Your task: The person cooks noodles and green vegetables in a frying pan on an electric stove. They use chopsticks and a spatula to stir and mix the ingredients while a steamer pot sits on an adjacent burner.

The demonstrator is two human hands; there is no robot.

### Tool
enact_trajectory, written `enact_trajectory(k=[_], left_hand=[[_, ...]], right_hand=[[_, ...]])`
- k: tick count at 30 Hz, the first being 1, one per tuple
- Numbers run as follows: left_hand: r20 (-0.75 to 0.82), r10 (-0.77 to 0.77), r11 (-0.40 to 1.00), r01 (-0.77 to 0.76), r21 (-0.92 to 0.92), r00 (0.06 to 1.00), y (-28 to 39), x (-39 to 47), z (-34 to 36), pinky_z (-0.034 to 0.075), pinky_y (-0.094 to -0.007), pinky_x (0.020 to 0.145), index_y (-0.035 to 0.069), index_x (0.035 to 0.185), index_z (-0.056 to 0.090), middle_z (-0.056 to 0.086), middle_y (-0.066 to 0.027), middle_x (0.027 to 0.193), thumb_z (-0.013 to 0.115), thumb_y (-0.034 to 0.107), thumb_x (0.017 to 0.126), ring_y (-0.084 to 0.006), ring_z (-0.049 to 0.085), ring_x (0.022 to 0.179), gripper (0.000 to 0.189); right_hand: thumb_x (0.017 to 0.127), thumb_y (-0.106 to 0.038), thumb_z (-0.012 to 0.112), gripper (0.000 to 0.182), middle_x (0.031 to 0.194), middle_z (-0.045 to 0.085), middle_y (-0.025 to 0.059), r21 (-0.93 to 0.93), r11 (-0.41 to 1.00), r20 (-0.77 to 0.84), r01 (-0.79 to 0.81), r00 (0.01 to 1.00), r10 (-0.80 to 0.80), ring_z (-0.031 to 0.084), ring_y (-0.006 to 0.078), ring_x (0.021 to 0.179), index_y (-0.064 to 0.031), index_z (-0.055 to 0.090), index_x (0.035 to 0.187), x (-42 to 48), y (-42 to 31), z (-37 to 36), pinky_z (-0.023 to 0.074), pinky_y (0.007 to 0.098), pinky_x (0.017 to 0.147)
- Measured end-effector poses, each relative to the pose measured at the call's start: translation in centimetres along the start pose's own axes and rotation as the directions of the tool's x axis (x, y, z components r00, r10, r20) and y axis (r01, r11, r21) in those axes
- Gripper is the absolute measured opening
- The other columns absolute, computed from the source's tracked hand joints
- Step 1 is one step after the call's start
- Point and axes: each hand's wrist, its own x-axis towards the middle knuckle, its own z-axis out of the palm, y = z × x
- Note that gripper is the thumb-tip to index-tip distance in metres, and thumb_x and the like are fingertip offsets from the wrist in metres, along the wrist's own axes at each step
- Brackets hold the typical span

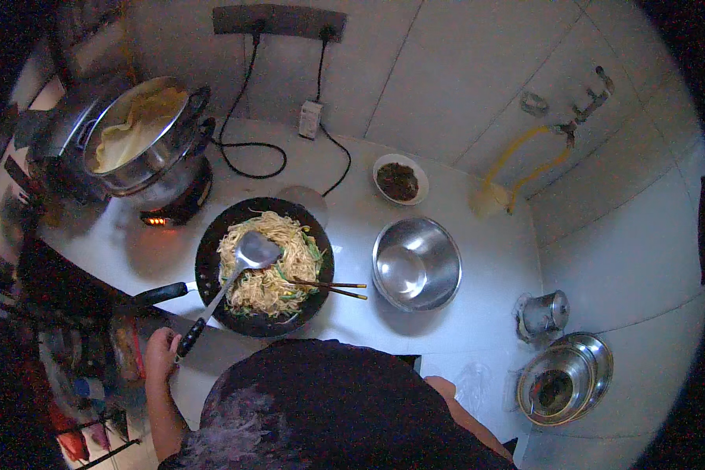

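Note:
My left hand (163, 348) is at the counter's front edge, just beside the black handle end of a metal wok spatula (257, 249). Its fingers look curled, and I cannot tell whether it touches the handle. The spatula's blade lies on noodles (270, 291) mixed with green vegetable pieces in a black wok (207, 252). A pair of dark chopsticks (335, 286) rests in the noodles, tips over the rim. The wok's handle (163, 292) points left. My right hand (442, 386) is low beside my torso, near a clear plastic bag (473, 385); its fingers are mostly hidden.
An empty steel bowl (417, 264) stands right of the wok, below a white bowl (420, 173) of dark food. At back left, a steel steamer pot (135, 176) with cloth inside sits above glowing indicators. Power cords (282, 161) cross the counter. Steel basins (602, 364) are at right.

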Motion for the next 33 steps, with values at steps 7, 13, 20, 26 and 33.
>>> enact_trajectory(k=[7, 13, 20, 26, 33], left_hand=[[0.044, -0.077, 0.996, 0.079, -0.036, 0.996, 0.4, 0.6, 0.6, 0.041, -0.0365, 0.061, 0.003, 0.074, 0.055, 0.053, -0.0143, 0.073, 0.061, 0.020, 0.071, -0.0300, 0.052, 0.070, 0.018], [0.006, 0.018, 0.999, -0.018, -0.036, 1.000, -0.2, 1.3, 0.9, 0.042, -0.0378, 0.064, 0.006, 0.073, 0.054, 0.054, -0.0112, 0.075, 0.063, 0.023, 0.066, -0.0292, 0.052, 0.075, 0.020], [0.112, 0.070, 0.989, -0.084, 0.125, 0.991, 0.3, 2.8, 0.6, 0.043, -0.0402, 0.063, 0.008, 0.075, 0.055, 0.055, -0.0112, 0.076, 0.067, 0.027, 0.063, -0.0297, 0.053, 0.075, 0.026], [0.227, 0.111, 0.937, -0.178, 0.300, 0.968, 0.2, 5.3, 0.5, 0.044, -0.0407, 0.065, 0.006, 0.077, 0.056, 0.057, -0.0119, 0.079, 0.066, 0.032, 0.063, -0.0306, 0.055, 0.078, 0.031], [0.384, 0.066, 0.972, -0.146, 0.184, 0.921, -1.8, 8.4, 2.3, 0.045, -0.0390, 0.070, 0.008, 0.083, 0.058, 0.058, -0.0113, 0.092, 0.054, 0.027, 0.072, -0.0248, 0.056, 0.083, 0.022]], right_hand=[[0.070, -0.032, 0.052, 0.028, 0.085, 0.061, 0.0108, -0.010, 0.999, -0.099, 0.044, 0.994, -0.044, 0.059, 0.0281, 0.081, -0.0094, 0.063, 0.081, 0.3, -0.3, -0.6, 0.0472, 0.0403, 0.066], [0.069, -0.033, 0.054, 0.028, 0.083, 0.060, 0.0110, 0.007, 0.997, -0.228, 0.081, 0.970, -0.078, 0.058, 0.0285, 0.080, -0.0089, 0.062, 0.081, 2.5, -2.0, -1.5, 0.0469, 0.0403, 0.065], [0.068, -0.033, 0.055, 0.028, 0.082, 0.059, 0.0113, -0.012, 0.994, -0.250, 0.107, 0.962, -0.107, 0.058, 0.0289, 0.078, -0.0083, 0.061, 0.080, 3.6, -3.3, -2.3, 0.0465, 0.0403, 0.064], [0.067, -0.033, 0.057, 0.028, 0.081, 0.059, 0.0116, -0.012, 0.994, -0.250, 0.110, 0.962, -0.109, 0.058, 0.0293, 0.077, -0.0078, 0.059, 0.079, 3.8, -3.6, -2.8, 0.0462, 0.0403, 0.063], [0.066, -0.034, 0.059, 0.029, 0.079, 0.058, 0.0119, -0.009, 0.995, -0.251, 0.101, 0.963, -0.100, 0.057, 0.0297, 0.076, -0.0072, 0.058, 0.078, 4.3, -4.3, -3.3, 0.0459, 0.0404, 0.063]])
